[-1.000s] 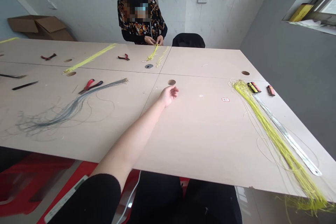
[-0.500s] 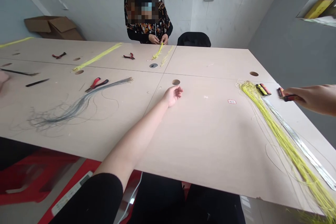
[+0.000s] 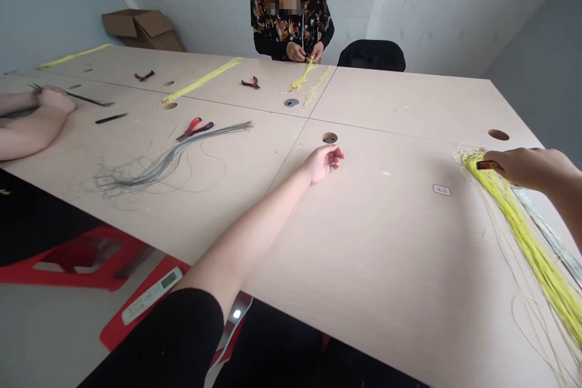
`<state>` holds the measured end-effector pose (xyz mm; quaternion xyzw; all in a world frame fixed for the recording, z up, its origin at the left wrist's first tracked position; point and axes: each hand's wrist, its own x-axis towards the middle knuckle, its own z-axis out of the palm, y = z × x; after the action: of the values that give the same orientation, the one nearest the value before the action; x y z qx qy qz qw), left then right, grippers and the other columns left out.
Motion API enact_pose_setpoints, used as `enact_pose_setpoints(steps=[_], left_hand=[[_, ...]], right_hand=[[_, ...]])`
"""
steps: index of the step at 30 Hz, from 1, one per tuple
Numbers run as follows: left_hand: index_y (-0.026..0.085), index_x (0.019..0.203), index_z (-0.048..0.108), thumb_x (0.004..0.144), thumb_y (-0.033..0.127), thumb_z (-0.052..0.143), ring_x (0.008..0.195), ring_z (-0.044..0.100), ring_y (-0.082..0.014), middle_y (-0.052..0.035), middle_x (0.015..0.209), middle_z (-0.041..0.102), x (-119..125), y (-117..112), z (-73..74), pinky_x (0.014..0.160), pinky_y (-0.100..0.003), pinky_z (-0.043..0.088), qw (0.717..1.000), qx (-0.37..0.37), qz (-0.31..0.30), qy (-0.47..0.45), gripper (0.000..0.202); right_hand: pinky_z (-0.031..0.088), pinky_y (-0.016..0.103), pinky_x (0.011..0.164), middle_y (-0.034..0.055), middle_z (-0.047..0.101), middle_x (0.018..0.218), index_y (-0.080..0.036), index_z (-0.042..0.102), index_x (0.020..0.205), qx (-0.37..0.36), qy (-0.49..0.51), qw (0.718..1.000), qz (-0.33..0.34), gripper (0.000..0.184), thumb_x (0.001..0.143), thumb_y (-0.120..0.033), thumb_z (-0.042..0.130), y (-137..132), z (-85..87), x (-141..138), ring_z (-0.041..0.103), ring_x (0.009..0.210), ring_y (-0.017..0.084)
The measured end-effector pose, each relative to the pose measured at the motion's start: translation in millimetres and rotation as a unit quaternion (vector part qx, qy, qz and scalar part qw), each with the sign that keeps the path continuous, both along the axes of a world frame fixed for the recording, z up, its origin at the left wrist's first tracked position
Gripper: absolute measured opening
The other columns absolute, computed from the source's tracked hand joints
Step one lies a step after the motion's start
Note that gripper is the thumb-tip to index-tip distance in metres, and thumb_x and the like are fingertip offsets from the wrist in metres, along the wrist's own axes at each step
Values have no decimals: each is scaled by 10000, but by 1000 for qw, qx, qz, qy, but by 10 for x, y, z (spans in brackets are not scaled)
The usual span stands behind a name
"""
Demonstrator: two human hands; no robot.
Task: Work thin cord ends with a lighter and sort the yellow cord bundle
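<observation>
"Where's your yellow wire bundle [image 3: 513,224]?"

"Across the surface [image 3: 386,254], just under your right hand [image 3: 518,168], which is closed on a red-handled tool [image 3: 487,165]; your left hand [image 3: 325,163] lies open."

"How will it handle?"

"Light and limp: grip the bunched end [image 3: 473,159]"

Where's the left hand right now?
Head view, centre of the table top: the left hand lies just below the round hole, with the grey wire bundle off to its left.
</observation>
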<state>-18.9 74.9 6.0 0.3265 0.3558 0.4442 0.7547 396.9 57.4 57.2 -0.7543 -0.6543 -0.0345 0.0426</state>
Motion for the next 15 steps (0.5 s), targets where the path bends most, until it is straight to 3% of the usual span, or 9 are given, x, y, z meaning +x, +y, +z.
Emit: enact_pose_setpoints(steps=[3,7,10,12,14,15], left_hand=[[127,625,545,894,178,487,556,449,-66,-26,657,571,-4,7,-2,589,-215,379,1000,-4,-6,-4,280],[124,630,545,903,176,475,557,453,-69,-28,654,567,-6,23,-6,591,-218,383,1000,-4,-6,-5,286],[127,640,547,897,194,505,564,462,-71,-25,661,569,-5,32,-11,598,-219,390,1000,0,-8,0,269],[129,639,546,890,200,525,564,464,-68,-23,665,571,-1,29,-12,594,-215,385,1000,10,-12,9,262],[129,631,546,887,187,521,560,464,-66,-22,659,574,7,15,-11,587,-210,376,999,29,-12,24,264],[128,627,548,885,175,515,560,465,-66,-22,655,576,12,4,-9,586,-208,374,998,43,-14,35,265]], right_hand=[[228,338,562,143,687,788,-214,713,711,-90,-35,993,-62,122,792,-189,625,-15,45,-52,305,497,104],[253,343,566,148,627,704,-181,582,544,-80,-15,991,-106,255,798,-167,594,-85,96,-158,345,542,138],[279,343,578,143,655,807,-185,422,475,-36,29,996,-77,386,813,-209,608,-143,118,-281,315,539,119],[290,338,590,118,662,840,-186,482,534,2,67,997,-41,294,789,-182,628,-181,142,-419,324,552,117],[294,330,588,81,630,720,-191,621,690,12,119,992,-26,97,751,-116,614,-224,168,-611,376,570,138],[293,324,573,52,583,635,-192,667,776,9,159,987,-34,106,744,-111,605,-247,176,-724,388,557,141]])
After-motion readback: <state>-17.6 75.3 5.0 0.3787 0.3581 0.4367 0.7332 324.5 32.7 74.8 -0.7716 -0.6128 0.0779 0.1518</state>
